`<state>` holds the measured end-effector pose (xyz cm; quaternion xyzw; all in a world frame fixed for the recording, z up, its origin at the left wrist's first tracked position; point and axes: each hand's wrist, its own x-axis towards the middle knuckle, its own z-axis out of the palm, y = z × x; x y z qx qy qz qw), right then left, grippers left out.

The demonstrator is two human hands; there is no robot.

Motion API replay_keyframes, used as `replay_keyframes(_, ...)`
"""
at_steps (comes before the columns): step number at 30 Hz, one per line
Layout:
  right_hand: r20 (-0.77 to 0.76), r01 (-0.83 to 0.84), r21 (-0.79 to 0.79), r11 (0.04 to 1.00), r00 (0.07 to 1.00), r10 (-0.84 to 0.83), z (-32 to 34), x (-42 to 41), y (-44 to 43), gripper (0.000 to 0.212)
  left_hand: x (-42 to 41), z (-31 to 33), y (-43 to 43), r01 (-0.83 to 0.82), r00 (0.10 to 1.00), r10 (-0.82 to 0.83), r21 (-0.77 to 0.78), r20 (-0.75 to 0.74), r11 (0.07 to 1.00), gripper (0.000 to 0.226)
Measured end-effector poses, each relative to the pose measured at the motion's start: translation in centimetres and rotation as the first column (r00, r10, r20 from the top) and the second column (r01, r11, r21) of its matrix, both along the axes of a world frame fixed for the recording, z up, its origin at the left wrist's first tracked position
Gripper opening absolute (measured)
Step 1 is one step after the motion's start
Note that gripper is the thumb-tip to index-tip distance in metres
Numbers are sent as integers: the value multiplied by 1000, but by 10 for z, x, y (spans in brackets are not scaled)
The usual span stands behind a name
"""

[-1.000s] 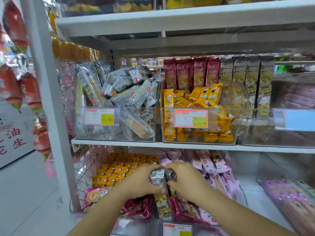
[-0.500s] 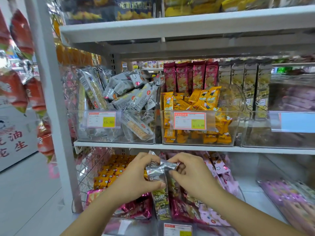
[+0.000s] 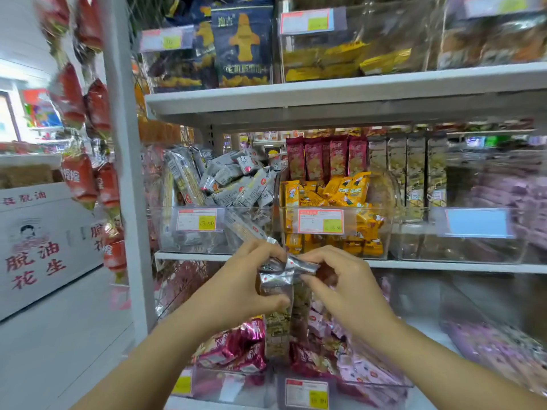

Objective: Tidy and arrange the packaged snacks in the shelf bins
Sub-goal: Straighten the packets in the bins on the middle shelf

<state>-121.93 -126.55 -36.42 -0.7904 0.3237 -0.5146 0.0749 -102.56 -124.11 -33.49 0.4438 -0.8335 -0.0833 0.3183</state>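
We hold the long olive-and-gold snack packets (image 3: 278,324) between both hands, in front of the lower shelf and just under the edge of the middle shelf (image 3: 444,266). The left hand (image 3: 236,288) is wrapped round their silver upper end. The right hand (image 3: 346,288) pinches the crimped top seal, so the 2 hands sit close together on the same bundle. We make out at least 2 packets in it, though blur hides the exact count. Their long axis hangs vertical, seal up.

On the middle shelf we count 3 clear bins. The left bin (image 3: 165,232) holds loose grey-white packets and the centre bin (image 3: 384,202) holds yellow ones. The right bin (image 3: 414,241) carries a blue label.

Behind the centre bin stand at least 4 maroon packets (image 3: 313,161). Beside them, 4 upright olive-and-gold packets (image 3: 416,173) look like a match for ours. That row lies above and to the right of the hands, and the right hand is nearer. We judge the bundle need only rise and shift right, staying upright.
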Motion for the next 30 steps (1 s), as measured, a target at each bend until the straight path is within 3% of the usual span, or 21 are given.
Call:
replay_keyframes(16,59,39,-229,973,998,-26,59,-36,56,24,-33,67,53,79,996,-68,-190,65,979,45)
replay_keyframes(30,247,245,-522,817,960,-130,154,-114,115,34,-124,166,88,239,969,-231,-531,84,813,49)
